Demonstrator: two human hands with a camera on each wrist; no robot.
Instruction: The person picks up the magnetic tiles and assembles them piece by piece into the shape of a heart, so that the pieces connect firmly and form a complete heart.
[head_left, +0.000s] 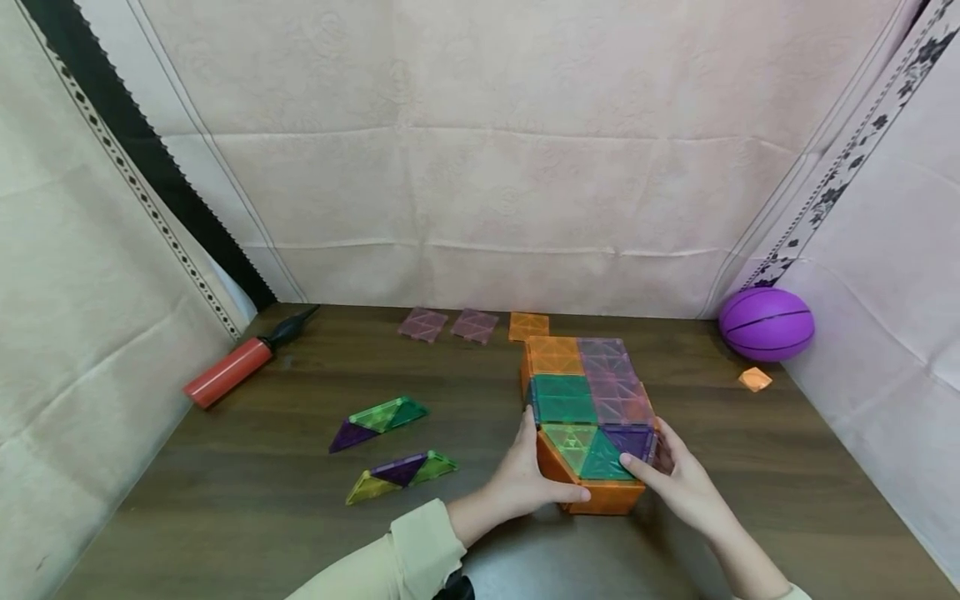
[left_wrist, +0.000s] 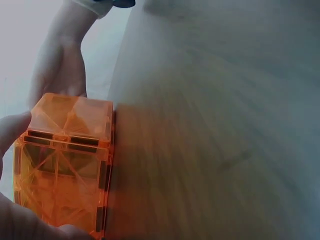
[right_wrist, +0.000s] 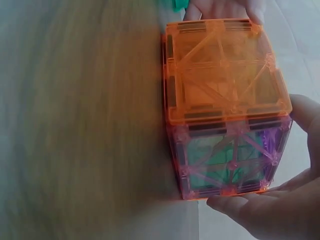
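A long box built of translucent magnetic tiles (head_left: 566, 398) stands on the table, its top patterned in orange, purple and green, its front orange. My left hand (head_left: 517, 479) holds its near left corner, thumb across the front face and fingers along the left side. At the near right corner my right hand (head_left: 678, 483) grips it, thumb at the top edge and fingers on the right side. In the left wrist view the orange tiles (left_wrist: 62, 185) show close up beside the left hand. Orange and purple tiles (right_wrist: 227, 75) fill the right wrist view, with the right hand below right.
Two flat tile strips (head_left: 378, 421) in green, purple and yellow lie left of the box. Behind are two purple square tiles (head_left: 474, 325) and an orange one (head_left: 528, 325). A red hand pump (head_left: 228, 372) lies far left; a purple ball (head_left: 767, 323) and small orange piece (head_left: 754, 379) sit right.
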